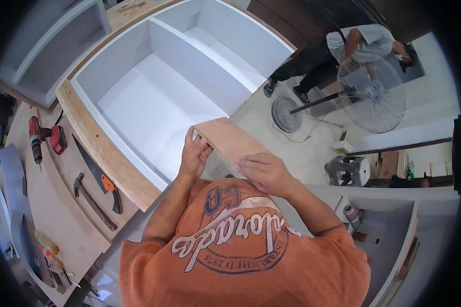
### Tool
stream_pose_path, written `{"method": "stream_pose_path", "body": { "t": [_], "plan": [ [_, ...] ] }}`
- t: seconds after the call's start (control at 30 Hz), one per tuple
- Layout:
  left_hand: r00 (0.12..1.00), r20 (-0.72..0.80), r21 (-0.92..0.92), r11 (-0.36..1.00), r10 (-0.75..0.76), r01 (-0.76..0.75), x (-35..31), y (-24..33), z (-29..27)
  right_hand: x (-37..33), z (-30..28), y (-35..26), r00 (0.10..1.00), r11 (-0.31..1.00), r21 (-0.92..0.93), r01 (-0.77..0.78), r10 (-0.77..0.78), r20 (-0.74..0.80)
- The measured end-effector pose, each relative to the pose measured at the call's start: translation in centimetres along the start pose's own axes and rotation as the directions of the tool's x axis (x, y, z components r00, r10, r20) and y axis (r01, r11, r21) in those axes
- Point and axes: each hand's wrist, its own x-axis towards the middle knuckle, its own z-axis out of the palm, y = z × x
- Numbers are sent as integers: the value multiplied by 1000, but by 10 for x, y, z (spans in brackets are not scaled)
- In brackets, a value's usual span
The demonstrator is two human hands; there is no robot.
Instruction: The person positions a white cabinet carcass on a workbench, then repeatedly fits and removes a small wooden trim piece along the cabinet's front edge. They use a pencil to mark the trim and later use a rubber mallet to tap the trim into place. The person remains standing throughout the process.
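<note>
Board [233,138], pinched at opposite ends by my left hand [193,157] and right hand [265,173], hangs between my orange shirt [241,276] and the white cabinet [153,97] — I'm likely checking it, so turning it calls for steady grips.

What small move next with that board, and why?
Perhaps tilt the board slightly to inspect it: the left hand grips its far corner, the right hand its near end, leaving its long edge between them in view.
</note>
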Motion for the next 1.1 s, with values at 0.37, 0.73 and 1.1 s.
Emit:
{"method": "stream_pose_path", "body": {
  "t": [0.37,0.73,1.1],
  "plan": [
    [977,-201,86,994,77,-61,-7,13,22,9,8,28,971,961,267,-68,2,239],
    [990,-95,112,989,109,-98,-13,24,22,62,76,86,855,802,321,-504,516,54],
    [991,-102,271,956,-90,114,-30,16,17,57,109,111,502,341,497,-798,832,237]
  ]
}}
